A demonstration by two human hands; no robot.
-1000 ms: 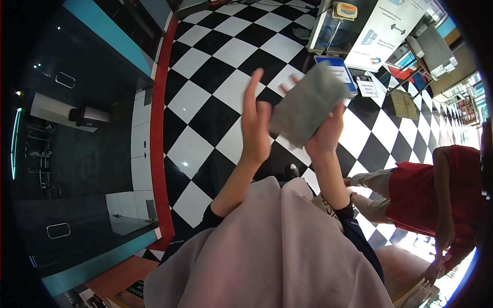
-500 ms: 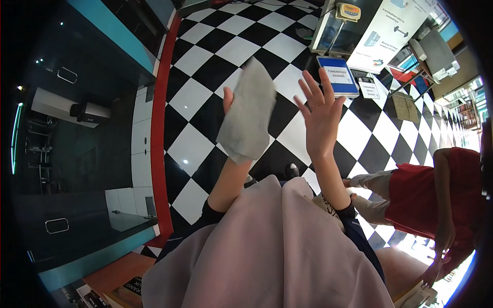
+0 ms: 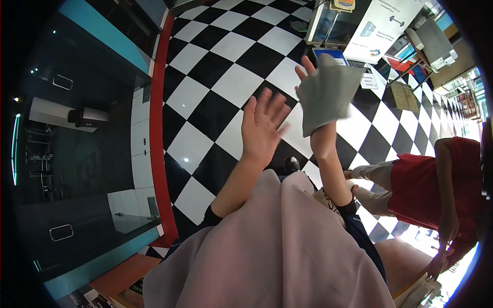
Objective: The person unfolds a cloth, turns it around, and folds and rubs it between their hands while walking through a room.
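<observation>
My left hand (image 3: 263, 128) is raised in the middle, empty, its fingers stretched up, spread and slightly blurred. A grey cloth (image 3: 331, 95), thin and ribbed, is held up by my right hand (image 3: 306, 69). It covers the palm and most of the fingers, with a few outstretched fingertips showing at its upper left and the wrist below. How the fingers grip it is hidden. Both hands are in the air above the floor, apart from each other.
Below is a black-and-white checkered floor (image 3: 239, 77). Dark glass doors (image 3: 77, 154) line the left. A scale (image 3: 334, 54) and a printed banner (image 3: 382, 31) stand at upper right. A person in a red shirt (image 3: 418, 179) is close on my right.
The grey cloth has passed from my left hand to my right hand. My left hand is now bare and nearer the middle. The view has shifted slightly.
</observation>
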